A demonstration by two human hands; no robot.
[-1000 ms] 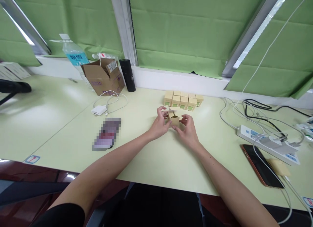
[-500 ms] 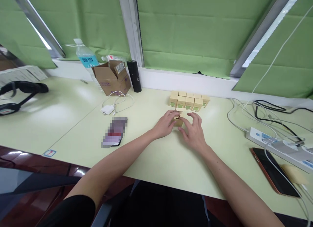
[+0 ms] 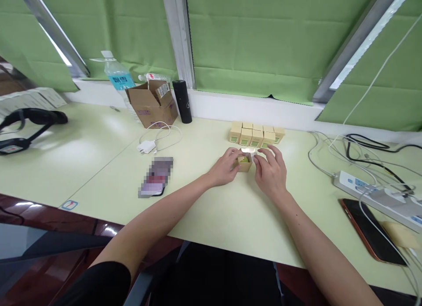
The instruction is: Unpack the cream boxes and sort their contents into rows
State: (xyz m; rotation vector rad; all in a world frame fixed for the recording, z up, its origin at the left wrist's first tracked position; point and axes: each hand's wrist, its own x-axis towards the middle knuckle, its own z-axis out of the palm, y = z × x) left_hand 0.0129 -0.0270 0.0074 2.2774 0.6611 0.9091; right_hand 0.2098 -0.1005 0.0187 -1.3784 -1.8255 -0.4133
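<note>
A small tan cardboard box [image 3: 244,167] stands on the table with its top open and white inner flaps showing. Something yellow-green lies inside it, too small to make out. My left hand [image 3: 224,168] grips the box from its left side, thumb at the near corner and fingers at the back. On the other side, my right hand [image 3: 272,170] has thumb and forefinger pinched at the right flap of the box. Just behind stands a cluster of several similar small boxes [image 3: 256,138] with green labels.
To the left are a phone [image 3: 154,177], a white charger [image 3: 146,146], a carton [image 3: 152,108], a black flask [image 3: 182,102] and a water bottle [image 3: 119,77]. A power strip [image 3: 356,183], cables and another phone [image 3: 369,229] lie on the right.
The box's lid has been opened, and its inside now shows. My right hand has shifted right, from the front of the box to its right flap. My left hand stays on the box.
</note>
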